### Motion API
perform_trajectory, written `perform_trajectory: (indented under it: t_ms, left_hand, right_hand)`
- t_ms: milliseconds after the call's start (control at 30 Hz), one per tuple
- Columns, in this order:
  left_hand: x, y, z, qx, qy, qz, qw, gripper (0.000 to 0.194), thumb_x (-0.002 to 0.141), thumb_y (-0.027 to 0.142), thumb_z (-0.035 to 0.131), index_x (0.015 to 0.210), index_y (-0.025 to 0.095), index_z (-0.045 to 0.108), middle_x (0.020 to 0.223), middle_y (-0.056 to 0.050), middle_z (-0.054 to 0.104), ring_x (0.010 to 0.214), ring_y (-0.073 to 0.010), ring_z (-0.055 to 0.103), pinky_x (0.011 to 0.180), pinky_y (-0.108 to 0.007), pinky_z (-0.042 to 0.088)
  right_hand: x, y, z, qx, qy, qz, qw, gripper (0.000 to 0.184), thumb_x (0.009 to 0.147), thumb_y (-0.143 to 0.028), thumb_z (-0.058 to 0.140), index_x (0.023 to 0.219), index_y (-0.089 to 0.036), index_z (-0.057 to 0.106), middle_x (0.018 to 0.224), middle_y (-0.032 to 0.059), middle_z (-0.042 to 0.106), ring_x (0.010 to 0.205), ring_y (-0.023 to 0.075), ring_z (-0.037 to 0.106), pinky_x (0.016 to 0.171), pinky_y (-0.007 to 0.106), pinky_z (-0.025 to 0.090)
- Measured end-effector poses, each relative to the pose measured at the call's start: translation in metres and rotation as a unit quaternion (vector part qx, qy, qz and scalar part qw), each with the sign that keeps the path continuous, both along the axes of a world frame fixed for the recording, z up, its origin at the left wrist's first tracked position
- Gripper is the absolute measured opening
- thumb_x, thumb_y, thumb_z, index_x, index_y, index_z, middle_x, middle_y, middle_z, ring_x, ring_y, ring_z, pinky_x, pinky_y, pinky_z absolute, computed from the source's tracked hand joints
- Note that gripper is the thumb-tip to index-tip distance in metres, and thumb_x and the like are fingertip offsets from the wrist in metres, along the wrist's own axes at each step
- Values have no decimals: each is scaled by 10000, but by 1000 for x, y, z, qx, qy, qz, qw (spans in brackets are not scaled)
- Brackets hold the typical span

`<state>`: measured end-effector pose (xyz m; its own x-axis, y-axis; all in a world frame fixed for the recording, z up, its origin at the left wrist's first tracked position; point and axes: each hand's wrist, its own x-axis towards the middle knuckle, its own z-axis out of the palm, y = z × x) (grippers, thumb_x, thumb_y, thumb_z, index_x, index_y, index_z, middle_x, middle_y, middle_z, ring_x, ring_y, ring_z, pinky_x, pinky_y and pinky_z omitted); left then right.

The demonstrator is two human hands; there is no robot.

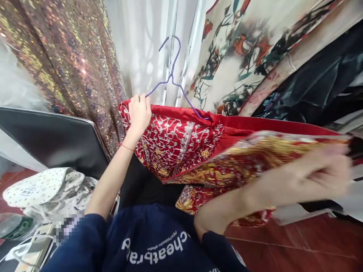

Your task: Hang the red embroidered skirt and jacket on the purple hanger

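A red garment [176, 143] with silver and gold embroidery stretches sideways across the view in front of me. My left hand [139, 113] is closed over its upper left edge, at the end of one arm of a purple wire hanger [171, 71]. The hanger's hook points up, and its other arm goes into the red fabric near the middle. At the far right, my right hand [326, 170] is blurred but looks closed on the garment's other end, drawn out to the right. A lower embroidered part [190, 198] hangs beneath my right forearm.
Gold sequined fabric [76, 56] hangs at left, white curtain [138, 49] behind the hanger. Patterned garments [235, 56] and dark ones [317, 79] hang at right. At lower left are a black chair back [53, 139], a spotted white bag [42, 189] and a clear bottle [17, 226].
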<state>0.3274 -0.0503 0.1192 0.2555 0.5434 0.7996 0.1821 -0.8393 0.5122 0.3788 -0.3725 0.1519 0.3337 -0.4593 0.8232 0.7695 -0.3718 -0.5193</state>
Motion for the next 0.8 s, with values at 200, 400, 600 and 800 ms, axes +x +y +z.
perform_trajectory:
  t_ms: [200,400,600,800]
  left_hand:
    - [-89,-121,-27,100,152,-141,973,142,946,261,510,958,230,648,999,-69,737,961,-235,683,930,-422,517]
    - [-124,-158,-82,2,261,-308,915,538,842,360,660,1319,161,512,1265,-180,652,1151,-319,652,990,-469,540]
    - [-111,-145,-104,-168,148,-331,917,244,827,329,576,1011,167,578,944,-82,655,879,-227,625,817,-366,551]
    - [-109,-141,-103,-282,69,-297,910,172,739,252,615,882,157,608,748,3,616,653,-126,527,614,-235,455]
  right_hand:
    - [-30,71,-49,-102,143,149,973,357,1021,-373,452,693,-233,459,614,-15,495,569,135,449,596,304,343]
    - [-71,87,-72,-283,218,268,895,346,1027,-391,468,739,-214,543,659,8,616,591,150,550,611,271,351]
    - [-107,78,-68,-406,223,365,807,346,1033,-430,444,1081,-141,627,911,119,750,827,247,715,704,305,472]
    - [-98,58,-59,-427,175,438,772,292,1024,-376,480,910,-195,677,823,57,755,736,188,697,718,290,491]
